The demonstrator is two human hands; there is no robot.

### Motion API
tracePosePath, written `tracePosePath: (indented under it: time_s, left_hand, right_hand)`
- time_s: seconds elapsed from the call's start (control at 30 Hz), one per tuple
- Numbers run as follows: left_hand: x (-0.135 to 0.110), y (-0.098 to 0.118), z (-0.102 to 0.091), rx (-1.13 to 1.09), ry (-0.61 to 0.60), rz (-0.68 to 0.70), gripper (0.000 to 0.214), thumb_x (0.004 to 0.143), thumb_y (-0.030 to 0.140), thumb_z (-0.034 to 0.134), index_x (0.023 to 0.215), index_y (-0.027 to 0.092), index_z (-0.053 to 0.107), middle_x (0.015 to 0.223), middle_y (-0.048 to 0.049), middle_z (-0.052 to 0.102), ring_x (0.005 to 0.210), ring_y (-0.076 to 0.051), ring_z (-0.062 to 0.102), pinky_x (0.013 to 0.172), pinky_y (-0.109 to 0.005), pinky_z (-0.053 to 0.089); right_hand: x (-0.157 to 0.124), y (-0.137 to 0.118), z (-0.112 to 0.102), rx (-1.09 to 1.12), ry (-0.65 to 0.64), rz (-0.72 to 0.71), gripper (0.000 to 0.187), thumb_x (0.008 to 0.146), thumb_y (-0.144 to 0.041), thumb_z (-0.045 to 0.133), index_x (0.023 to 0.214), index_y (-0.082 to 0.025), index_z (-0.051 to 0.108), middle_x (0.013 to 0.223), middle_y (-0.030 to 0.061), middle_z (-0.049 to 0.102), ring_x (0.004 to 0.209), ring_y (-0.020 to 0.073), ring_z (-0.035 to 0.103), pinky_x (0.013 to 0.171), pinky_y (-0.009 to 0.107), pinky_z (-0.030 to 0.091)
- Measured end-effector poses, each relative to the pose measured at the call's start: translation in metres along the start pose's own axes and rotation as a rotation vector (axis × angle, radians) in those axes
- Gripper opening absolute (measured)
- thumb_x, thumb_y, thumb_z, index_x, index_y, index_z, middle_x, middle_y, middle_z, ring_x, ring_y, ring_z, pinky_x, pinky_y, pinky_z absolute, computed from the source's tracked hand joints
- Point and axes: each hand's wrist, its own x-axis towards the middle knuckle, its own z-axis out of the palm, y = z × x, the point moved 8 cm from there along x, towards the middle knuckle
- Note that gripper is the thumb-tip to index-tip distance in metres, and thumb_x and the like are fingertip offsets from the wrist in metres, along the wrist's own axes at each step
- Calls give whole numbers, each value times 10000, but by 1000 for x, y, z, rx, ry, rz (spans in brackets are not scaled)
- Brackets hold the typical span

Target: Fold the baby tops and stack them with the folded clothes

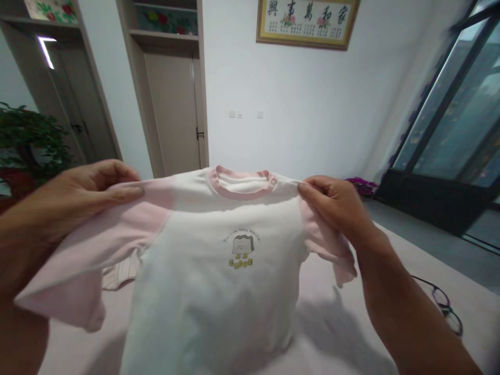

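Observation:
A small white shirt (219, 291) with pink sleeves and a pink collar hangs spread out in front of me, its printed cartoon facing me. My left hand (97, 182) pinches the top of the sleeve on the left, thumb in front. At the other shoulder seam, my right hand (332, 198) grips the cloth between thumb and fingers. The sleeves droop below both hands. Behind the shirt's left side, part of a striped pale cloth (119, 276) shows on the table; the rest of it is hidden.
Dark-framed glasses (443, 302) lie on the pale table (406, 250) at the right. A leafy potted plant (29, 138) stands at far left. Beyond are doors, a white wall with a framed picture (307, 23), purple flowers (363, 186) and a glass door (441, 114).

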Motion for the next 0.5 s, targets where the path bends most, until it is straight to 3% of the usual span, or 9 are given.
tracePosePath:
  time_s: [0.07, 0.17, 0.27, 0.37, 0.5]
  left_hand:
    - [24, -24, 42, 99, -137, 67, 498, 705, 569, 685, 1010, 179, 630, 776, 23, 628, 630, -129, 569, 519, -210, 451]
    - [51, -79, 104, 451, -177, 195, 301, 772, 441, 597, 910, 185, 675, 866, 2, 656, 790, -155, 591, 690, -236, 468]
    - [63, -140, 152, 695, -196, 179, 186, 821, 330, 559, 905, 233, 693, 978, -10, 673, 899, -177, 620, 747, -249, 447]
    - [66, -173, 180, 822, -166, 171, 238, 885, 263, 470, 941, 261, 702, 1020, -23, 665, 906, -184, 628, 681, -257, 420]
    - [66, -188, 204, 931, -153, 172, 260, 891, 255, 474, 954, 248, 726, 1029, -66, 679, 961, -233, 622, 753, -315, 456]
  right_hand:
    - [6, 31, 47, -133, -165, 39, 349, 938, -435, 516, 776, -181, 692, 689, 8, 658, 644, 143, 552, 585, 238, 331]
    - [2, 81, 130, -268, -388, 87, 320, 941, -390, 505, 794, -190, 707, 807, 35, 714, 729, 155, 601, 626, 240, 330]
    - [-11, 120, 200, -378, -513, 147, 321, 958, -387, 486, 865, -193, 725, 923, 72, 739, 830, 186, 640, 673, 252, 348]
    - [-19, 143, 245, -420, -553, 216, 359, 985, -410, 438, 958, -195, 723, 1016, 108, 735, 941, 220, 651, 747, 273, 377]
    - [-26, 164, 272, -359, -558, 319, 377, 994, -423, 407, 1055, -193, 699, 1134, 141, 702, 1079, 249, 621, 841, 303, 396]
